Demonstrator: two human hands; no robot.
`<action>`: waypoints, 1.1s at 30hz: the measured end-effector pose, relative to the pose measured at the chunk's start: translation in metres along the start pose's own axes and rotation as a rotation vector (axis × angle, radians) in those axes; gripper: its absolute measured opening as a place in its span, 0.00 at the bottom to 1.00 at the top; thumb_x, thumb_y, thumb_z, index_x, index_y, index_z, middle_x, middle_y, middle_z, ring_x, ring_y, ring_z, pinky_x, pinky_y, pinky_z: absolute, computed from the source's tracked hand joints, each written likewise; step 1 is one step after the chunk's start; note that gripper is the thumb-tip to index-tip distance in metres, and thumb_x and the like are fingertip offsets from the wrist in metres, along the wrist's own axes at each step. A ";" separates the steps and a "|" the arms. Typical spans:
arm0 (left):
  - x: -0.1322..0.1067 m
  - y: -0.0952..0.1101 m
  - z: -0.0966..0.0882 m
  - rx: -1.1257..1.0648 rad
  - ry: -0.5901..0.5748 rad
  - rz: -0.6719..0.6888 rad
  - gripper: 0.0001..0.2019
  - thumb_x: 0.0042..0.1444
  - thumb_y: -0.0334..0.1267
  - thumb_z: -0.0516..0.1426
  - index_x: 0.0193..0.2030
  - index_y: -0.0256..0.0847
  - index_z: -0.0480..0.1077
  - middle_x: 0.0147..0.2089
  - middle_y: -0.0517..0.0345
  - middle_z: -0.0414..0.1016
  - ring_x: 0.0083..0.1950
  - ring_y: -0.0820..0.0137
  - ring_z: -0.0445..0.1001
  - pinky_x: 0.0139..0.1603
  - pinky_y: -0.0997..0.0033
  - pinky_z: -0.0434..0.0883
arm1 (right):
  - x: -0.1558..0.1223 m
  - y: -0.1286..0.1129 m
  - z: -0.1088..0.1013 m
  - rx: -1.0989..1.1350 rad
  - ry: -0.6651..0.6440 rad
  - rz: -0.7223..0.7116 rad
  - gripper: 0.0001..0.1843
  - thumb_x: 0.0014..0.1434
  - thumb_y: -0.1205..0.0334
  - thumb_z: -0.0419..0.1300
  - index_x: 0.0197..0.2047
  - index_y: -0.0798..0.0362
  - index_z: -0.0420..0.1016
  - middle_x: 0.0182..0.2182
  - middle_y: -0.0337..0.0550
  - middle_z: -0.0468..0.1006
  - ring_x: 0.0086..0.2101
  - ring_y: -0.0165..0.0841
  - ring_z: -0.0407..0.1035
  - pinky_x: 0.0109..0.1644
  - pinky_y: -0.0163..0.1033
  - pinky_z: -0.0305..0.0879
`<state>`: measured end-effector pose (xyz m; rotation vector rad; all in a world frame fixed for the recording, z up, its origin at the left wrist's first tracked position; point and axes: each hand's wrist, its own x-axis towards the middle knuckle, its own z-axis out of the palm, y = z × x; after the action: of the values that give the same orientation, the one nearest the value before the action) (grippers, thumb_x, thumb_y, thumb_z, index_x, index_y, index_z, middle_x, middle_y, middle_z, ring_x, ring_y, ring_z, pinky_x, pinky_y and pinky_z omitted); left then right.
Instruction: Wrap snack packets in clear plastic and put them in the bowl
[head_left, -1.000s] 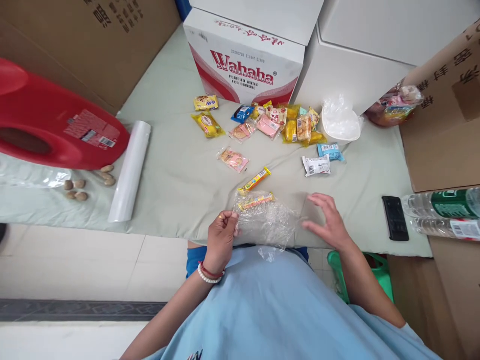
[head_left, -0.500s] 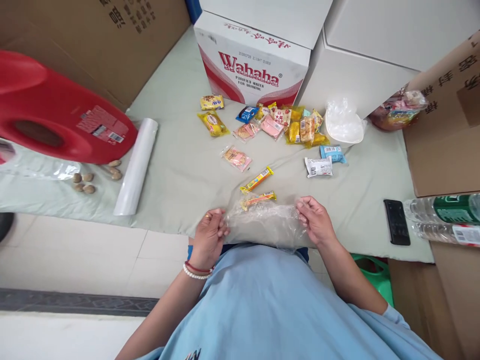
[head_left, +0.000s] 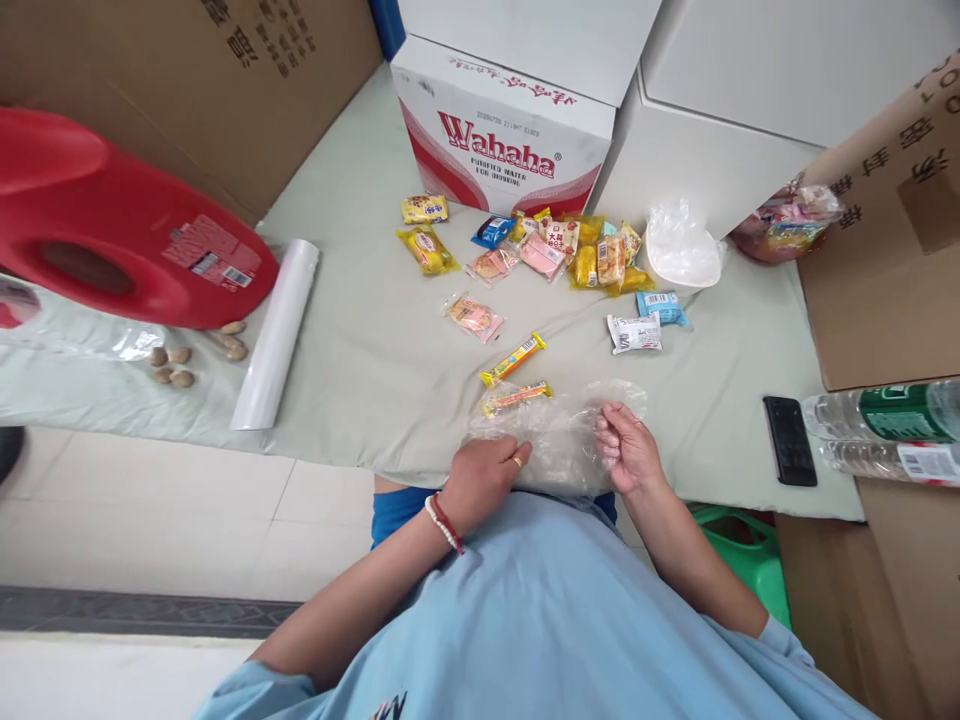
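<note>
A crumpled clear plastic bag (head_left: 559, 435) lies at the near edge of the pale green cloth (head_left: 360, 340). My left hand (head_left: 484, 472) has its fingers closed on the bag's near left part. My right hand (head_left: 626, 448) pinches the bag's right side, fingers curled. A yellow snack stick (head_left: 516, 398) lies just beyond the bag, touching its far edge. A second yellow stick (head_left: 513, 359) lies a little farther off.
Several wrapped snacks (head_left: 555, 250) are spread before a Wahaha box (head_left: 502, 150). A white roll (head_left: 276, 333), a red jug (head_left: 112, 240) and some nuts (head_left: 176, 365) are at left. A black phone (head_left: 789, 440) and water bottles (head_left: 885, 430) are at right.
My left hand slid right along the bag toward its middle. My right hand went from open and flat to pinching the bag's right side. The bag is bunched closer together.
</note>
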<state>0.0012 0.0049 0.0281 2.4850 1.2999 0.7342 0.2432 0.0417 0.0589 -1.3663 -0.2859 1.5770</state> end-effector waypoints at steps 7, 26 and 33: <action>-0.026 -0.026 -0.004 0.022 -0.020 0.088 0.16 0.74 0.32 0.48 0.46 0.41 0.77 0.31 0.58 0.70 0.31 0.68 0.65 0.34 0.66 0.60 | -0.002 -0.023 -0.081 -0.478 0.185 -0.167 0.32 0.40 0.42 0.80 0.41 0.50 0.75 0.33 0.40 0.77 0.31 0.32 0.71 0.30 0.36 0.72; -0.039 -0.077 -0.028 -0.462 0.272 -0.791 0.14 0.60 0.48 0.61 0.44 0.44 0.83 0.47 0.51 0.78 0.46 0.64 0.79 0.45 0.65 0.79 | 0.050 -0.015 -0.007 -1.171 -0.274 -0.464 0.15 0.66 0.48 0.57 0.42 0.50 0.77 0.28 0.37 0.77 0.30 0.34 0.71 0.37 0.38 0.66; -0.033 -0.076 -0.071 0.126 0.630 -0.581 0.09 0.62 0.33 0.59 0.38 0.42 0.82 0.46 0.48 0.77 0.49 0.58 0.76 0.56 0.50 0.74 | 0.040 -0.053 -0.036 -1.588 -0.099 -0.521 0.18 0.69 0.52 0.55 0.54 0.50 0.80 0.35 0.44 0.82 0.35 0.39 0.75 0.40 0.42 0.68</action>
<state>-0.1054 0.0200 0.0451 1.8233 2.1967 1.3462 0.3058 0.0842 0.0596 -2.0060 -2.0626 0.7862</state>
